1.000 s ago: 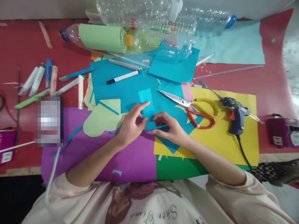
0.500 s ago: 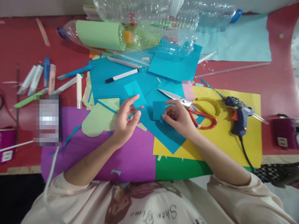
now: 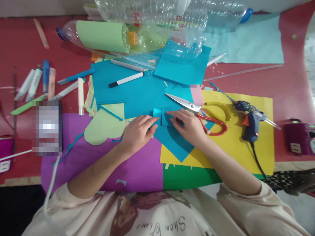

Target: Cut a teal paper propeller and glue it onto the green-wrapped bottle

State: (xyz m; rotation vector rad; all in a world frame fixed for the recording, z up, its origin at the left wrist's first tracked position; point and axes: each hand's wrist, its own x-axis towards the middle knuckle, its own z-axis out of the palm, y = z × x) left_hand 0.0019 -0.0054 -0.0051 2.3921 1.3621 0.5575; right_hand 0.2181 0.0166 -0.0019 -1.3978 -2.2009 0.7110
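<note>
In the middle of the head view my left hand (image 3: 139,133) is closed, palm down, with its fingertips at a small light-blue paper piece (image 3: 157,112) that they partly cover. Right beside it lies a slightly darker small blue paper piece (image 3: 165,120), its right side under the thumb and fingers of my right hand (image 3: 188,127). The facing edges of the two pieces are close together; whether they touch I cannot tell. Both rest over a large blue sheet (image 3: 137,88). Scissors (image 3: 193,106) with yellow and red handles lie just beyond my right hand.
A glue gun (image 3: 253,126) lies on yellow paper (image 3: 264,157) at right. Clear plastic bottles (image 3: 152,14) line the back. Markers (image 3: 34,86) and a phone (image 3: 49,127) with a cable are at left. A green paper cutout (image 3: 103,127) lies left of my left hand.
My left hand has turned palm down and moved right, bringing its light-blue paper piece down beside the other one. My right hand's fingers have lowered onto their piece.
</note>
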